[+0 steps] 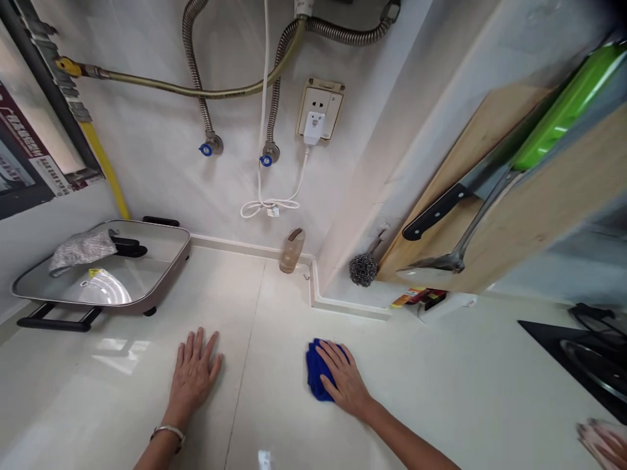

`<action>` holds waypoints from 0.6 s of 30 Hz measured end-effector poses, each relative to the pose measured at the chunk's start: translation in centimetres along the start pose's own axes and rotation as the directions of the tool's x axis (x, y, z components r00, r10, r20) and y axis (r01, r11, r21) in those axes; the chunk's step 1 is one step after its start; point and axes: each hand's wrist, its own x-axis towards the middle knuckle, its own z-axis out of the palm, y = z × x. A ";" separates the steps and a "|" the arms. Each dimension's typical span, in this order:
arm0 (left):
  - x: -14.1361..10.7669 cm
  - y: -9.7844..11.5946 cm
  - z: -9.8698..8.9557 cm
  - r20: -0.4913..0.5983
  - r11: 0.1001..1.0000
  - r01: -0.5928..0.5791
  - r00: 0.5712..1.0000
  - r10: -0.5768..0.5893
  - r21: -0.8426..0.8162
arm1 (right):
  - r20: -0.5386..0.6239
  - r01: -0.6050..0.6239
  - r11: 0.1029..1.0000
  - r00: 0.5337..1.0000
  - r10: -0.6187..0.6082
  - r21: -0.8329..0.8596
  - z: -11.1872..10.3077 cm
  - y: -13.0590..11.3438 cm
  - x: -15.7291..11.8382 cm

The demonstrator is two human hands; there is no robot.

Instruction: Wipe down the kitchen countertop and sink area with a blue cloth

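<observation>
A folded blue cloth (315, 378) lies on the white countertop (274, 418) near the middle of the view. Over it presses my right hand (343, 378), its fingers resting across the top and the thumb along the near side. My left hand (193, 375) is flat on the counter with the fingers spread and holds nothing. A thin seam in the surface runs between the two hands.
At the left stands an electric pan (161, 284) with a glass lid and a grey cloth (85, 251). A brown bottle (292, 251) is by the back wall. A scrubber (363, 269), knife (438, 210) and cutting board (539, 215) hang right. A black cooktop (553, 346) is far right.
</observation>
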 end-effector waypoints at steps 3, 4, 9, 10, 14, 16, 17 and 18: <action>0.0 0.2 -0.1 -0.015 1.000 -0.005 1.000 0.005 -0.003 | 0.034 -0.048 0.999 0.998 0.049 -0.020 -0.7 2.4 -6.6; 0.0 0.2 -0.1 -0.018 1.000 -0.006 1.000 0.006 -0.005 | 0.047 -0.074 0.997 0.996 0.075 -0.030 -0.8 3.5 -8.6; 0.0 0.2 0.2 -0.033 1.000 -0.007 0.999 0.006 -0.024 | 0.099 -0.176 0.981 0.978 0.184 -0.081 -1.4 9.4 -14.6; 0.0 0.2 0.2 -0.033 1.000 -0.007 0.999 0.007 -0.030 | 0.103 -0.208 0.973 0.971 0.218 -0.096 -1.3 10.5 -14.8; 0.2 0.4 0.1 -0.016 0.999 -0.018 1.000 0.017 -0.048 | 0.032 -0.409 0.897 0.907 0.420 -0.164 -0.7 13.9 -13.5; 0.3 0.5 -0.1 -0.007 0.998 -0.023 1.000 0.022 -0.050 | -0.023 -0.517 0.835 0.853 0.522 -0.188 -0.3 15.2 -12.1; 0.4 0.6 -0.1 -0.005 0.998 -0.024 1.000 0.024 -0.050 | -0.048 -0.570 0.798 0.818 0.573 -0.196 -0.2 15.8 -11.3; 0.4 0.6 -0.1 -0.001 0.998 -0.026 1.000 0.026 -0.050 | -0.068 -0.623 0.756 0.779 0.623 -0.201 0.0 16.5 -10.4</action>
